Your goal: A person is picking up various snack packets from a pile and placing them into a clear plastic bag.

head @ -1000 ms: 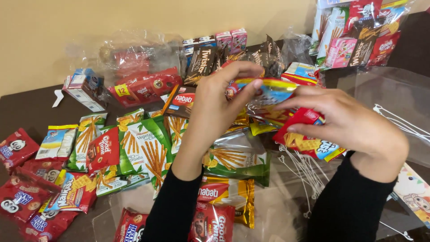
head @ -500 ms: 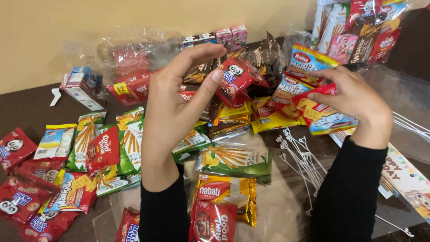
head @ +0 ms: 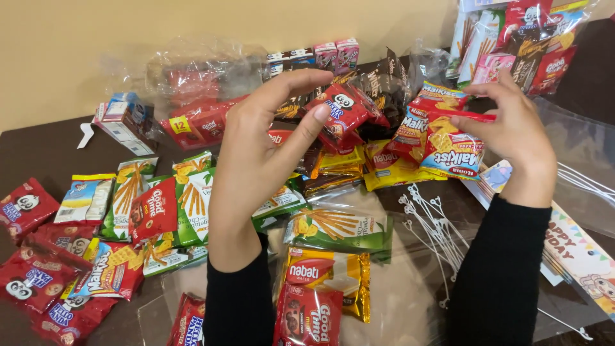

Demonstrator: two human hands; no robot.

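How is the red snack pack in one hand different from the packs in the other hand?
The left hand pinches one small red panda pack by its fingertips. The right hand grips several cracker packs bunched together, red with yellow and blue. The panda pack is smaller. Both are sealed, shiny and held above the table.

A small red snack packet with a panda face point(head: 341, 114) is pinched at its lower left edge between thumb and fingertips, raised off the table and tilted, its printed front facing the camera above the heap of dark and yellow wrappers. Beside it to the right, well apart from it, two red, yellow and blue cracker packets point(head: 442, 131) are held together, one overlapping the other, the nearer one turned upside down with its front showing and its top edge gripped by fingers near the back-right pile of snacks
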